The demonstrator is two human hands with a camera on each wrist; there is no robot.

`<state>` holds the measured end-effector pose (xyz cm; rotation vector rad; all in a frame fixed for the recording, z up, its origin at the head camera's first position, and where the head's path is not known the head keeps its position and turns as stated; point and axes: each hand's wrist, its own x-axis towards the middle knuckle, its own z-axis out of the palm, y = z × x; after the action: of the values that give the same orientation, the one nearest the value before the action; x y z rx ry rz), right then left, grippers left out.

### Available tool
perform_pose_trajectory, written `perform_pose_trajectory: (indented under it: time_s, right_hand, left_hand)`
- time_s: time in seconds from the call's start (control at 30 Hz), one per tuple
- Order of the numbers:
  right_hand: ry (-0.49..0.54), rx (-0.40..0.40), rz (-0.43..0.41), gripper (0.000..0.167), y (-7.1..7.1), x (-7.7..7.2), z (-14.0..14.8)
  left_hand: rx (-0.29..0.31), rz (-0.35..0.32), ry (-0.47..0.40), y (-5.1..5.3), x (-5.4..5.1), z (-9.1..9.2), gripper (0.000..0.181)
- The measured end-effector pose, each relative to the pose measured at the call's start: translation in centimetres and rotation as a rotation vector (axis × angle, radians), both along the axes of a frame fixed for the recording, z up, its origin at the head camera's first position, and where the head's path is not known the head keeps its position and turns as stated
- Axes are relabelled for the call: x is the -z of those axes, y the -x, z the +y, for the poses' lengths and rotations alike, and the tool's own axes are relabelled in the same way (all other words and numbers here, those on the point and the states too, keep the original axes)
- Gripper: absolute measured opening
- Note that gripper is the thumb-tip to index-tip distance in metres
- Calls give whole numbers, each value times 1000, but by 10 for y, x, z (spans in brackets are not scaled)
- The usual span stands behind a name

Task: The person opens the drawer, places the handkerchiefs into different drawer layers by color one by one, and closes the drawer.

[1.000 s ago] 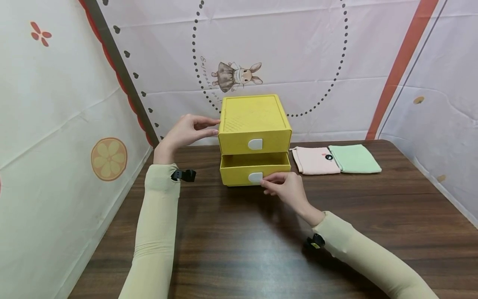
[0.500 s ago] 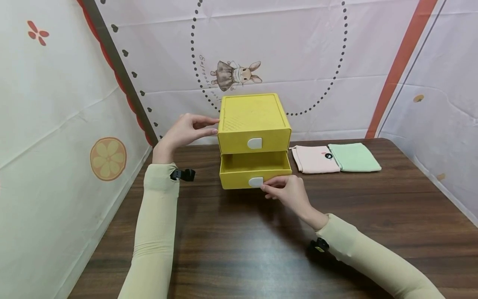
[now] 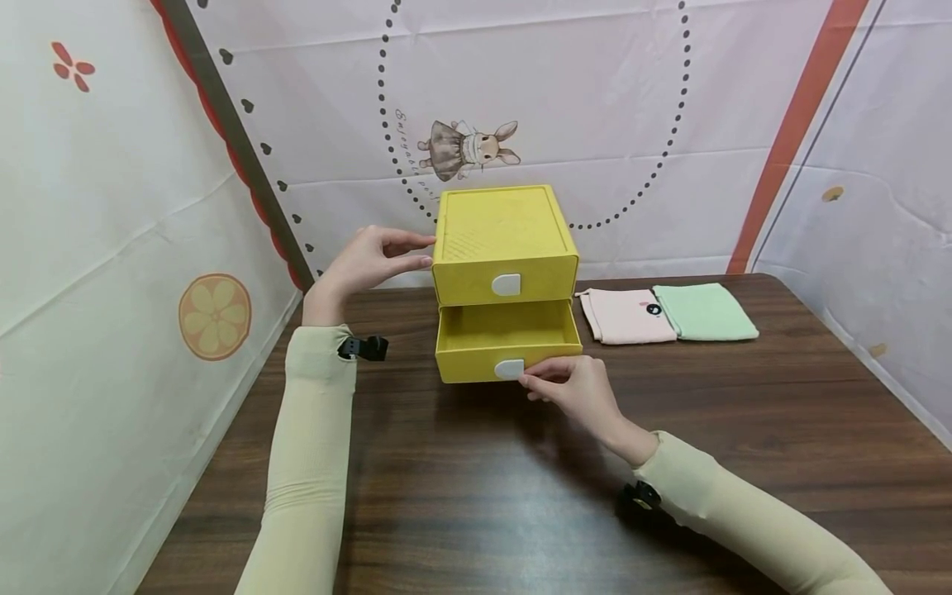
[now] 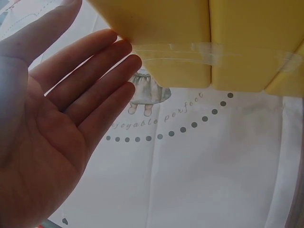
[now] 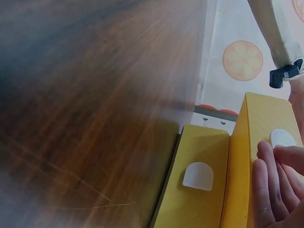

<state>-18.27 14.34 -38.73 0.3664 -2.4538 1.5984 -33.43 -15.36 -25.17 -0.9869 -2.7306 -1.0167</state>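
Note:
A yellow drawer cabinet (image 3: pixel 506 223) stands at the back of the table. Its middle drawer (image 3: pixel 464 365) is pulled out, and the visible inside is bare. At that drawer's white handle tab (image 3: pixel 509 369), my right hand (image 3: pixel 586 398) pinches the edge between thumb and fingers. My left hand (image 3: pixel 364 260) rests its fingertips against the cabinet's left side; the left wrist view shows its fingers (image 4: pixel 102 83) long and nearly straight. In the right wrist view a bottom drawer (image 5: pixel 204 147) sits closed below the pulled one. The head view hides that bottom drawer.
A folded pink cloth (image 3: pixel 628 317) and a folded green cloth (image 3: pixel 705 312) lie right of the cabinet on the dark wooden table (image 3: pixel 461 496). A printed white curtain (image 3: pixel 595 99) hangs behind. Clear tape (image 4: pixel 185 52) runs across the cabinet's side.
The middle drawer has slid further out toward me, with my right hand moving along on its tab. My left hand has stayed at the cabinet's side.

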Motion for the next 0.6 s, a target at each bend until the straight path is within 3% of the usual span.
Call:
perform_pose_trajectory:
  time_s: [0.43, 0.6]
  right_hand:
    - [-30, -34, 39, 11, -11, 0, 1]
    - [-35, -50, 65, 9, -26, -15, -3]
  left_hand:
    - [-5, 3, -9, 0, 1, 0, 50]
    - [-5, 3, -12, 0, 1, 0, 48]
